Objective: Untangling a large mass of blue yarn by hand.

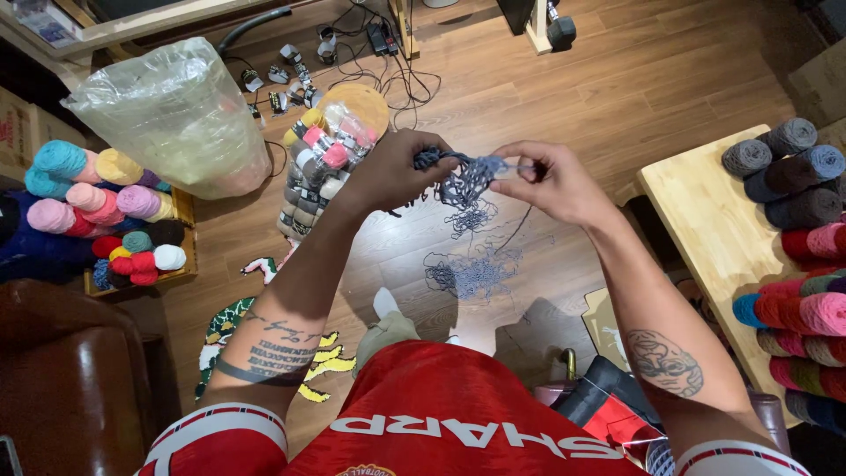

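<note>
Head view: both hands held over the wooden floor [617, 79], left hand [392, 172] closed around a tangled blue-grey yarn piece [465, 181], right hand [551, 181] pinching its strand; a loose pile of unravelled blue-grey yarn [471, 273] lies below, so much seems undone, some remains.

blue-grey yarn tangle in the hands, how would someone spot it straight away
Start at the wooden floor in the middle of the view. Above it, the left hand and right hand pinch a blue-grey yarn tangle. Unlike the wound yarn balls around, it hangs loose and messy.
</note>
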